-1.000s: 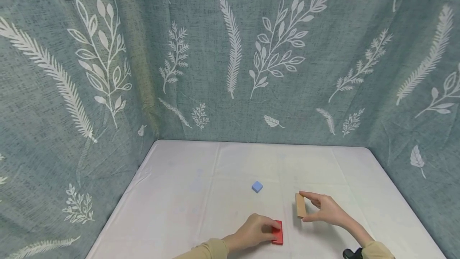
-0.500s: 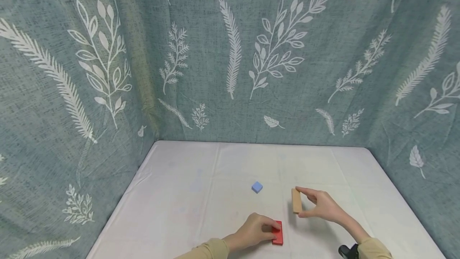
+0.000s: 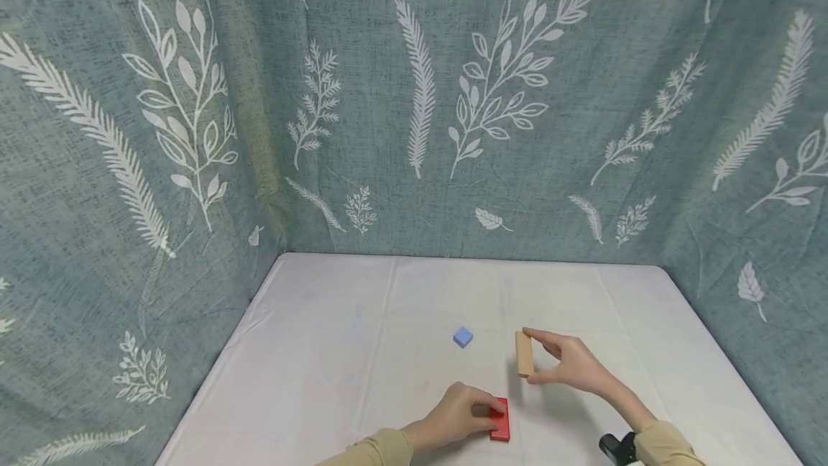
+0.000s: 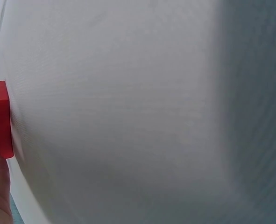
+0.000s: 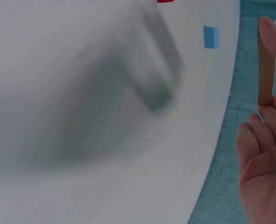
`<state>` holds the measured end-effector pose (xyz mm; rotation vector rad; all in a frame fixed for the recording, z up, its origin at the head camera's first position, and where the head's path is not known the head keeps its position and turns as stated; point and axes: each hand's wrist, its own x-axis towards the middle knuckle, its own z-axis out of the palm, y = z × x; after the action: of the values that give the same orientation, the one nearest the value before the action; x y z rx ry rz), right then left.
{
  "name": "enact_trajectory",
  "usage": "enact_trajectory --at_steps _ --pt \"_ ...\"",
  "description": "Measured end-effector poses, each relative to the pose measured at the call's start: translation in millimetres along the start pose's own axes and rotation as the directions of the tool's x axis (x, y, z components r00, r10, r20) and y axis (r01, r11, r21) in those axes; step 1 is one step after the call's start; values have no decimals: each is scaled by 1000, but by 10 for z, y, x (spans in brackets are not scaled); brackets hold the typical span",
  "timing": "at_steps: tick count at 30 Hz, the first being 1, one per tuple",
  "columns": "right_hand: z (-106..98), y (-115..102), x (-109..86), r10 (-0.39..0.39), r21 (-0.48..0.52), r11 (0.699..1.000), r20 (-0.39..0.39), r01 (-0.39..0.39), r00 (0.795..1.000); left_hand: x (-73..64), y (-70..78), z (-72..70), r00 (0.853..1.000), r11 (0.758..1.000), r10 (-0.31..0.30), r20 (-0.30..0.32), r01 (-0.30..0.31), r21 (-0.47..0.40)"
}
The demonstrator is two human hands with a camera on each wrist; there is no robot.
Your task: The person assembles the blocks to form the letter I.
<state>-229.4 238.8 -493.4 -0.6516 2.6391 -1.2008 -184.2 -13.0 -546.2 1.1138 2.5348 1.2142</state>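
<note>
My left hand [image 3: 456, 412] pinches a flat red block [image 3: 500, 426] near the front of the table; in the left wrist view the same red block [image 4: 2, 119] sits at the left edge against the fingers. Held end to end between thumb and fingers of my right hand [image 3: 576, 363] is a plain wooden block [image 3: 525, 354], raised above the cloth with its shadow below. The right wrist view has this wooden block [image 5: 265, 65] upright between thumb and fingertips. A small blue block [image 3: 463, 336] lies on the table to the left of the wooden one.
A white cloth covers the table [image 3: 323, 336]. Teal curtains [image 3: 362, 113] with white leaf prints stand along its back and both sides. A black strap piece [image 3: 617, 447] shows at the right wrist, next to the beige sleeve.
My right hand has carried the wooden block left and farther from me, toward the blue block's side. The left hand and red block have stayed in place.
</note>
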Motion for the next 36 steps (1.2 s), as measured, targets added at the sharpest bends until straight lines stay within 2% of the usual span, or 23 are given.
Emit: enact_trajectory --at_steps 10,20,28,36 --pt "64 -68 80 -60 35 998 1 60 998 1 16 -13 1000 1000 24 -6 -24 9" --pt "189 -44 137 -18 53 998 2 18 1000 6 25 -15 1000 1000 1 8 -1 6" --pt "287 -31 165 7 63 998 3 -7 1000 3 27 -17 1000 1000 22 5 -22 -4" --pt "344 21 177 20 76 997 11 -21 1000 9 48 -33 1000 1000 -1 11 1 0"
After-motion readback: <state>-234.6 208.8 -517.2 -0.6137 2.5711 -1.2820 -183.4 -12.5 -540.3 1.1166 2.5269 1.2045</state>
